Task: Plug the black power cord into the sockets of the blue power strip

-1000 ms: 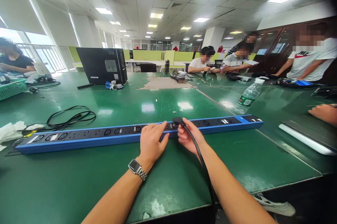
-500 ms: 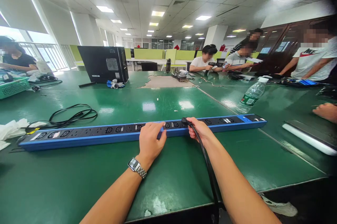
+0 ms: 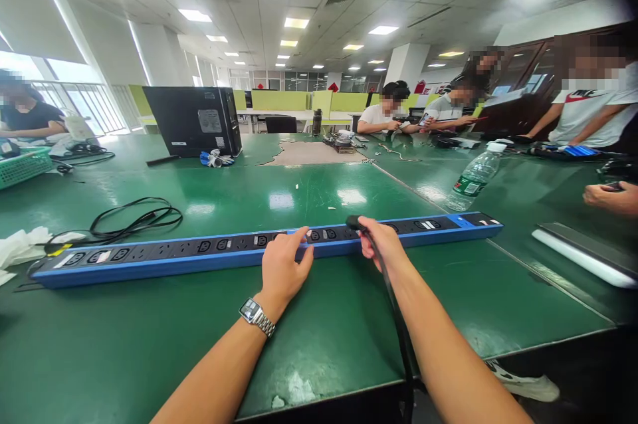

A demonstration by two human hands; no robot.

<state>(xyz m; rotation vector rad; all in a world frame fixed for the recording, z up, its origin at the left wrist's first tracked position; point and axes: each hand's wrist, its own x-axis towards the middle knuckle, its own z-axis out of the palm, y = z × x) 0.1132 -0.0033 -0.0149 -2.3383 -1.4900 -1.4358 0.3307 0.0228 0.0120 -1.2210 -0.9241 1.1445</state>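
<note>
A long blue power strip [image 3: 199, 258] with many black sockets lies across the green table [image 3: 149, 344]. My left hand [image 3: 283, 266], a metal watch on its wrist, rests on the strip's middle with its fingers closed over the front edge. My right hand [image 3: 381, 244] is closed on a black plug [image 3: 353, 222] held at the strip's top, right of the middle. The plug's black cable [image 3: 396, 318] runs along my right forearm and over the table's near edge.
A coiled black cable [image 3: 134, 218] and white tissue [image 3: 20, 246] lie at the left. A water bottle [image 3: 473, 178] stands at the right, a white tube [image 3: 578, 258] beyond it. A black computer case [image 3: 192, 121] stands at the back. Several people sit round the far side.
My right hand has carried the plug rightwards along the strip, from near the left hand to several sockets further on. The left hand stays on the strip.
</note>
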